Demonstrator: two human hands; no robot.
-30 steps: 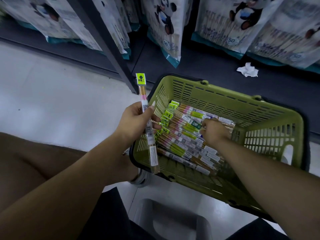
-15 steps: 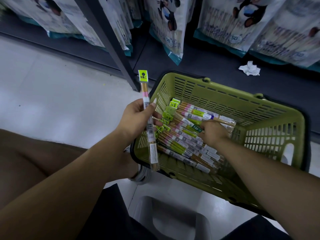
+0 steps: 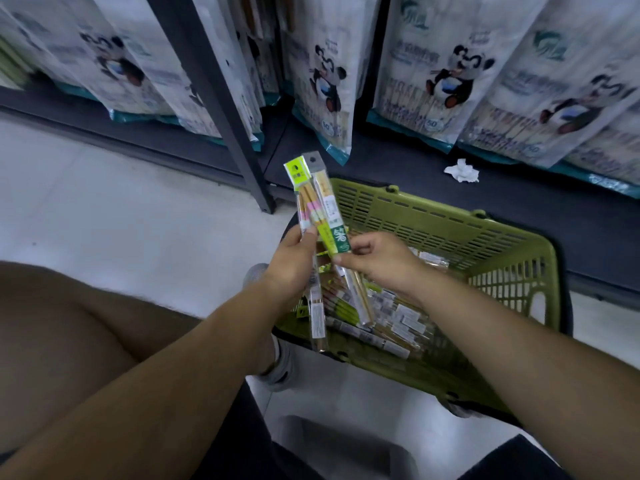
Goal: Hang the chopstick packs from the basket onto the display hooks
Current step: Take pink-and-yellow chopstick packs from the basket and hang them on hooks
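Your leg: your bare knee [image 3: 52,323] is low on the left, close to you.
Your shoe: a gray shoe [image 3: 282,365] is on the floor, right by the near edge of the basket.
Left hand: your left hand [image 3: 294,268] is curled tight round the yellow-top pack [image 3: 304,202], with the thumb on the front. The pack stands nearly straight up. Its low end hangs past your wrist, over the basket's near rim.
Right hand: your right hand [image 3: 377,261] pinches the green-label pack [image 3: 337,237] with thumb and fingers. This pack leans a little and lies against the yellow-top pack.
Both packs: they are up in the air, above the basket.
Basket: the green basket [image 3: 485,223] sits on the pale floor [image 3: 121,209], just under your hands.
In the basket: many more chopstick packs [image 3: 398,317] lie in a heap on the bottom.
Post: a dark post [image 3: 214,95] stands behind the basket, to the left.
Shelf: the dark shelf [image 3: 415,188] is right behind the basket. A crumpled white paper [image 3: 462,171] lies on it.
Bags: big panda bags [image 3: 446,74] are in a row over the shelf. You cannot tell if they hang or stand.
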